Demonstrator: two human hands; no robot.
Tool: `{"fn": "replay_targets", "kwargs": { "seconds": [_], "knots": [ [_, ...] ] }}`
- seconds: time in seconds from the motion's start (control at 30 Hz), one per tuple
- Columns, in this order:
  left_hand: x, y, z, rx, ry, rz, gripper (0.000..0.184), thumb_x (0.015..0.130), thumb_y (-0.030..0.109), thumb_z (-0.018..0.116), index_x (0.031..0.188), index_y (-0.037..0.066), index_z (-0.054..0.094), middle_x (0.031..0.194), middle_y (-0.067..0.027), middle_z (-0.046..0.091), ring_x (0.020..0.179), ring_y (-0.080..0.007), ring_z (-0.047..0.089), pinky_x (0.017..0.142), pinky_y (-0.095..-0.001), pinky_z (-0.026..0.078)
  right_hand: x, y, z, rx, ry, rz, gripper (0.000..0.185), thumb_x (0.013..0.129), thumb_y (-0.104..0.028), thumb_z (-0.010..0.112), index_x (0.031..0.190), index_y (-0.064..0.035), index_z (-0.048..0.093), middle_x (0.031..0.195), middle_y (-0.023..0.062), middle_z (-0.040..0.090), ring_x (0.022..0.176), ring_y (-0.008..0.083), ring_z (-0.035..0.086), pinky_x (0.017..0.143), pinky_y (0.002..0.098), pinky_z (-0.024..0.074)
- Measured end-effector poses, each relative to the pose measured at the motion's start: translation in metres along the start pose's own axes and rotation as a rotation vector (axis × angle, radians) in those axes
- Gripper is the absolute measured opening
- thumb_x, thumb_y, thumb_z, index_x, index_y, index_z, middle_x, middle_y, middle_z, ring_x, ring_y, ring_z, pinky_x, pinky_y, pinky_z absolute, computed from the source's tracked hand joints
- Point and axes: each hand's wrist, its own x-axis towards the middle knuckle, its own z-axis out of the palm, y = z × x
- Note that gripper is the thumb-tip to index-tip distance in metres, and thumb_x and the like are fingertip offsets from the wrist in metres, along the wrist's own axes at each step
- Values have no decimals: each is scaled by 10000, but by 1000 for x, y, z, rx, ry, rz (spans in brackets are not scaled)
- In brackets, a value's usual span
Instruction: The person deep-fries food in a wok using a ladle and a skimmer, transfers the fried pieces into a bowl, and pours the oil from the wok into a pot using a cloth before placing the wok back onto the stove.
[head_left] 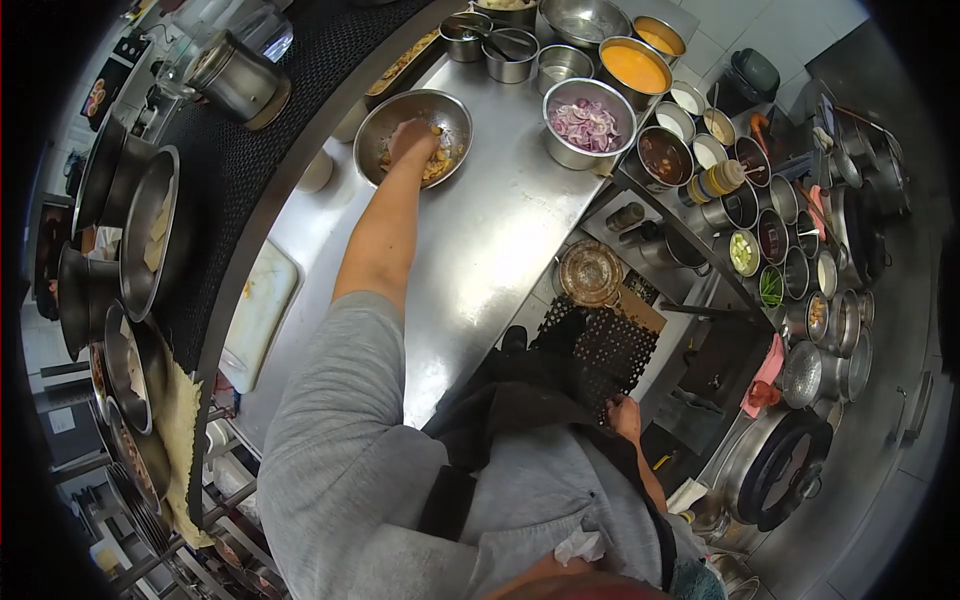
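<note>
My left hand (412,142) reaches down into a wide steel mixing bowl (462,112) on the steel worktop. Yellow-orange food pieces (438,165) lie around the hand, with some mix stuck to the bowl's wall. The fingertips are hidden among the food, so their grip does not show. Low at my right side hangs my right hand (624,416), fingers curled in, with no object visible in it. It is away from the worktop.
Sliced red onions fill a steel bowl (588,122) at the worktop's far right. An orange sauce pot (636,70) stands behind it. A white cutting board (262,315) lies left. Several sauce containers crowd the right side, near a large lidded pot (785,465).
</note>
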Motion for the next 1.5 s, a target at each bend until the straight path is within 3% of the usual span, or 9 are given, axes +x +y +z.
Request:
{"fn": "replay_targets", "kwargs": {
  "seconds": [0.1, 0.23, 0.53, 0.67, 0.7, 0.77, 1.13, 1.33, 1.5],
  "knots": [
    [7, -43, 3, 17, 13, 80, 312, 768, 267, 574, 993, 71, 665, 995, -129, 661, 958, -301, 621, 825, -366, 485, 0, 7, 0, -158, 23, -115, 232, 790, -191, 606, 956, -46, 677, 910, 203, 653, 908, 341, 625, 815, 416, 484],
    [-82, -101, -5, -766, 108, -172, 349, 793, 343, 608, 907, 16, 649, 833, -110, 671, 775, -228, 649, 626, -341, 477, 16, 17, 7, -207, -52, -97, 231, 786, -188, 608, 952, -44, 679, 919, 200, 653, 924, 346, 618, 828, 420, 479],
    [-227, -221, 62, -1644, -34, -650, 164, 879, 128, 471, 893, -2, 570, 780, -114, 625, 617, -179, 615, 430, -259, 432, 12, -32, -35, -203, 90, -274, 214, 806, -148, 597, 961, -13, 658, 762, 190, 654, 608, 287, 652, 609, 387, 522],
    [-269, -165, 106, -1248, -658, -128, 153, 851, 178, 509, 852, 62, 608, 714, -52, 626, 686, -146, 590, 567, -280, 452, 16, -13, -23, -128, 138, -278, 211, 776, -174, 611, 927, -42, 676, 878, 185, 651, 854, 347, 616, 804, 421, 488],
    [-301, -114, 79, -1029, -638, -83, 128, 770, 157, 537, 708, 73, 611, 647, -36, 612, 545, -127, 548, 475, -253, 385, 14, -4, -19, -66, 108, -215, 209, 770, -180, 611, 913, -44, 678, 902, 180, 648, 900, 354, 598, 840, 424, 474],
    [-329, -69, 70, -838, -887, 105, 92, 800, 107, 542, 831, 47, 605, 741, -77, 658, 579, -140, 624, 435, -244, 377, 8, 15, -5, -203, 229, -386, 210, 773, -217, 596, 859, -46, 683, 893, 174, 647, 893, 350, 601, 822, 415, 483],
    [-415, 136, -65, -840, -963, 1015, 95, 845, 17, 552, 933, -3, 579, 856, -106, 638, 695, -165, 623, 575, -240, 455, -44, 96, 61, 107, 125, 75, 234, 742, -138, 552, 884, -6, 682, 938, 202, 648, 930, 357, 615, 828, 428, 493],
    [-527, 253, -137, -907, -881, 1946, 139, 753, 152, 629, 811, 29, 599, 715, -132, 621, 556, -225, 631, 490, -295, 505, -56, 157, 61, 286, 163, 289, 232, 744, -128, 538, 885, -12, 681, 962, 207, 640, 953, 340, 609, 856, 424, 478],
    [-605, 332, -147, -1129, -1472, 2446, 45, 833, 52, 574, 822, 34, 614, 823, -145, 654, 642, -226, 668, 392, -222, 442, -79, 199, 68, 407, 201, 322, 253, 763, -107, 503, 916, -11, 680, 994, 206, 633, 979, 347, 599, 868, 424, 476]
  ]
}}
